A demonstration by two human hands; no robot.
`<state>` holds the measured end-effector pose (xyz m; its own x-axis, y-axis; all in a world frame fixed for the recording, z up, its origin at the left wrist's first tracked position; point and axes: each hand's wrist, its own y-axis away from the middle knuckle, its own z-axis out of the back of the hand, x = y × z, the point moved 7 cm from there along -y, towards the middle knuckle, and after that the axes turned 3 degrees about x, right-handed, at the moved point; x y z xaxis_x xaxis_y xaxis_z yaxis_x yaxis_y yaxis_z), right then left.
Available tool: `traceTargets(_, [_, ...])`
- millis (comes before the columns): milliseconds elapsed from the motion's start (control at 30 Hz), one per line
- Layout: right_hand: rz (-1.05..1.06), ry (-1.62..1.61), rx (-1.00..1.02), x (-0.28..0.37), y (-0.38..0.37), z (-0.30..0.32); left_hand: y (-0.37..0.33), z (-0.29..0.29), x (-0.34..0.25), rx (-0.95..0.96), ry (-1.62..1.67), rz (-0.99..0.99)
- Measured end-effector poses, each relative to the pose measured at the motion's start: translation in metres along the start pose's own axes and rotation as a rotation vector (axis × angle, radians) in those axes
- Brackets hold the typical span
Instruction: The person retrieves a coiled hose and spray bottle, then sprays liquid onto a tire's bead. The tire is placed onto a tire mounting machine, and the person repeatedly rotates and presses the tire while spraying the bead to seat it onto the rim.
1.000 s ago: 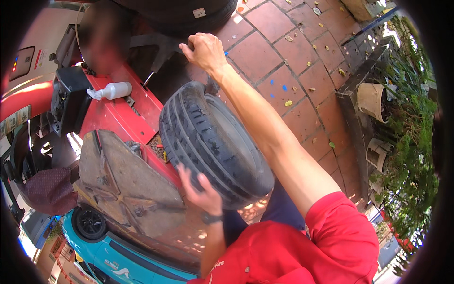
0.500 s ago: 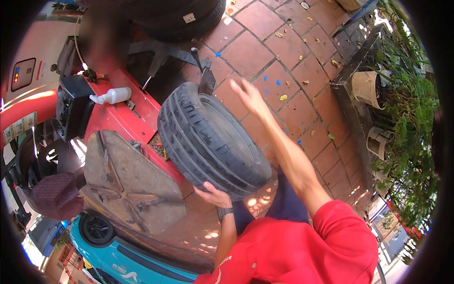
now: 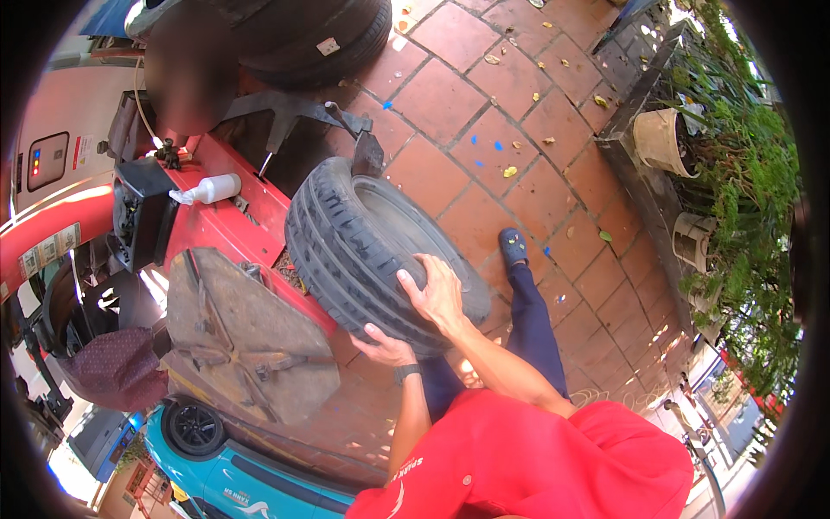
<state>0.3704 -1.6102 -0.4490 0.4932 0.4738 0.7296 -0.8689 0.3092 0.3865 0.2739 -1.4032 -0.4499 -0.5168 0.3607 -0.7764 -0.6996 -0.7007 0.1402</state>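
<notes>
A black tyre [image 3: 337, 246] with a grooved tread stands tilted beside a red tyre machine [image 3: 229, 229]. My left hand [image 3: 386, 348], with a dark watch band at its wrist, grips the lower edge of the tread. Higher up, my right hand [image 3: 437, 292] lies over the tyre's tread and shoulder, thumb apart from the fingers. At the tyre's far end a dark metal blade [image 3: 368, 156] on the machine's arm stands close against it. The lower end of the tyre is near my legs.
A white spray bottle [image 3: 216, 188] lies on the machine, near its worn metal turntable [image 3: 251, 350]. Stacked tyres [image 3: 320, 39] stand at the far side. Potted plants [image 3: 664, 143] line a ledge on the right. A teal car [image 3: 259, 480] is at lower left.
My right hand has come down from above the tiles onto the tyre. My left hand stays at its lower edge. My right leg and its dark clog have come into view.
</notes>
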Motion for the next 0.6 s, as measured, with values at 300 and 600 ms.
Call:
traceTargets(300, [-0.086, 0.017, 0.090, -0.0028, 0.0022, -0.0028, -0.0012, 0.0005, -0.0007, -0.023, -0.001, -0.024])
traceTargets(600, [-0.093, 0.006, 0.102, 0.0000, -0.0047, 0.0033, 0.0015, -0.0007, -0.0047, -0.039, -0.026, 0.011])
